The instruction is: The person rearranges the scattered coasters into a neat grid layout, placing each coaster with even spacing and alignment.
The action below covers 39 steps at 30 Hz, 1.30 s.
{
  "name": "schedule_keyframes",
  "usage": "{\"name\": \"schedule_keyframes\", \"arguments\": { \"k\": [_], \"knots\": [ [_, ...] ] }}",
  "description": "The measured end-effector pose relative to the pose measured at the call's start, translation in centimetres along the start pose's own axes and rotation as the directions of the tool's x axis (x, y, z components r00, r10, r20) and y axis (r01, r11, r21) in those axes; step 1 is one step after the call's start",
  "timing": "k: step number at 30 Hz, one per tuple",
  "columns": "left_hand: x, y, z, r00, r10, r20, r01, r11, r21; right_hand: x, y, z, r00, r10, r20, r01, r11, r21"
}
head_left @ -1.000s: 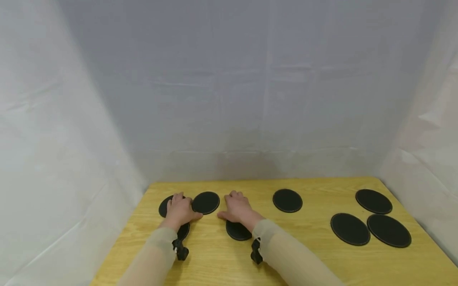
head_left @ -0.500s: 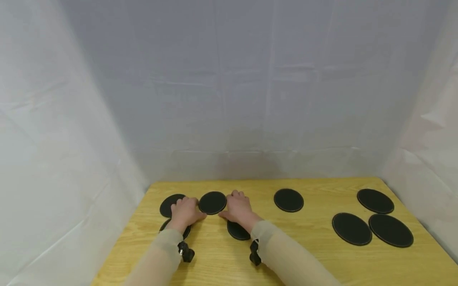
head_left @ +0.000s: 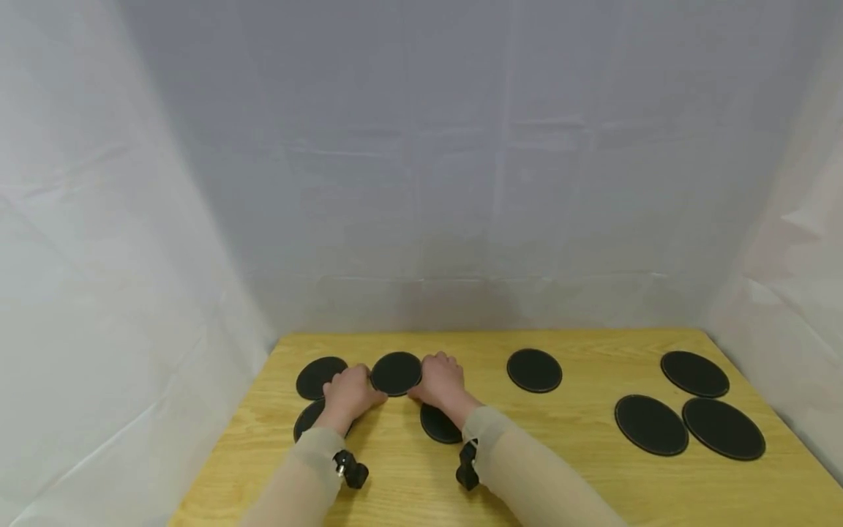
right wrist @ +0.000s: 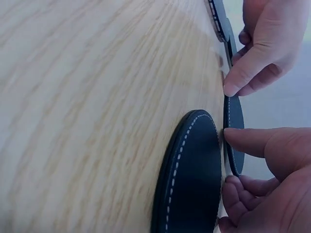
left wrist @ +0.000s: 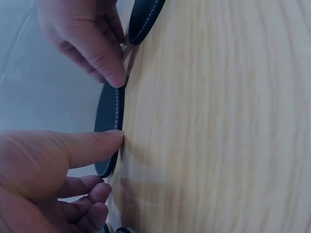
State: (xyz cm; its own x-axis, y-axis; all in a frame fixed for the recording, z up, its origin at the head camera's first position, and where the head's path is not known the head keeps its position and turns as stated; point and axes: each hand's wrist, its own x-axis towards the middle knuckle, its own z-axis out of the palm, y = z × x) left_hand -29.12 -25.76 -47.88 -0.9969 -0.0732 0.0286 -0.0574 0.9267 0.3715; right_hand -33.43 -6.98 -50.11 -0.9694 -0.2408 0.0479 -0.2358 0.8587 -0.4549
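A round black coaster (head_left: 396, 374) with pale stitching round its edge lies between my two hands near the back of the wooden table. My left hand (head_left: 352, 395) grips its left side, the thumb (left wrist: 104, 145) at the near edge and the fingers curled at the side. On the opposite side my right hand (head_left: 440, 382) holds it the same way, thumb (right wrist: 245, 141) at the near edge. Under the right wrist lies another coaster (head_left: 440, 424), partly covered. Two more, a back one (head_left: 320, 377) and a front one (head_left: 309, 420), sit left of my left hand, which partly hides them.
To the right of my right hand lies a single coaster (head_left: 534, 370). Three more form a group at the far right, one coaster (head_left: 694, 373) behind the other two. White sheeting (head_left: 421, 183) hangs behind the table (head_left: 560, 454) and at both sides.
My left hand has moved right, off the back-left coaster, and the coaster between my hands has slid right against my right hand. The right hand has barely moved.
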Motion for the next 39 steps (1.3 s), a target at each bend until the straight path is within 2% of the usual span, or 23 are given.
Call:
{"name": "schedule_keyframes", "arguments": {
  "k": [5, 9, 14, 18, 24, 31, 35, 39],
  "knots": [
    [0.0, 0.4, 0.4, 0.999, 0.007, -0.039, -0.008, 1.000, -0.019, -0.1, 0.2, -1.3, 1.000, -0.007, 0.024, 0.005, 0.997, 0.077],
    [0.0, 0.4, 0.7, 0.998, 0.007, -0.063, -0.011, 0.997, -0.072, -0.2, 0.7, -1.4, 0.999, -0.021, 0.026, 0.017, 0.987, 0.159],
    [0.1, 0.7, 1.4, 0.996, 0.011, -0.093, -0.025, 0.987, -0.157, -0.7, 1.4, -2.0, 1.000, -0.010, 0.016, 0.005, 0.965, 0.262],
    [0.4, 1.5, 1.9, 0.993, 0.018, -0.118, -0.040, 0.980, -0.192, -1.1, 2.4, -2.8, 1.000, 0.004, 0.000, -0.004, 0.946, 0.323],
    [0.8, 3.3, 2.4, 0.991, 0.039, -0.126, -0.065, 0.976, -0.207, -1.4, 4.1, -3.8, 0.999, 0.024, -0.035, -0.010, 0.936, 0.352],
    [0.8, 5.1, 3.2, 0.990, 0.049, -0.134, -0.080, 0.969, -0.234, -1.5, 6.2, -4.3, 0.999, 0.028, -0.021, -0.017, 0.921, 0.388],
    [0.8, 5.8, 3.9, 0.989, 0.065, -0.137, -0.097, 0.964, -0.247, -1.4, 7.1, -4.4, 1.000, 0.028, -0.005, -0.024, 0.912, 0.410],
    [0.8, 6.1, 4.7, 0.988, 0.076, -0.136, -0.110, 0.960, -0.258, -1.5, 7.8, -4.4, 0.998, 0.053, 0.015, -0.055, 0.915, 0.400]
  ]
}}
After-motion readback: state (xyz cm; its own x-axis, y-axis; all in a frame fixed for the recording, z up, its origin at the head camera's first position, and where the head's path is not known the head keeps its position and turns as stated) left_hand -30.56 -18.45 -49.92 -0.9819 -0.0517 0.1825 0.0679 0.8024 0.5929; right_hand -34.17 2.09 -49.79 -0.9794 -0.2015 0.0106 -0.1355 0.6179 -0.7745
